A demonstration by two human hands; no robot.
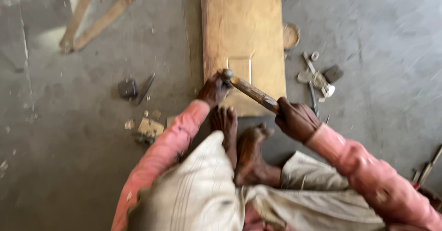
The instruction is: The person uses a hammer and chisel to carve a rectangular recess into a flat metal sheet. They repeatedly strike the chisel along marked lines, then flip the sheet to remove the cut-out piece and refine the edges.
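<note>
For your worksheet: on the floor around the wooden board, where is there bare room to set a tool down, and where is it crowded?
Bare floor lies lower left, below the small dark block and scraps. More lies far right, beyond the cluster of small tools. It is crowded beside the board on its right edge, and at its near end, where the left hand, right hand, hammer and feet meet.

I see a tan-brown board (242, 33) with a faint wood grain lying on a dull grey floor (73, 166), and two pale brown slats (99, 19) crossing at the top left. My sleeves (161, 153) are salmon pink, and the cloth (202, 189) over my knees is off-white with thin grey stripes. The hammer (251, 92) has a mottled brown handle and a dark grey head, and a small round lid (290, 35) beside the board is tan.
</note>
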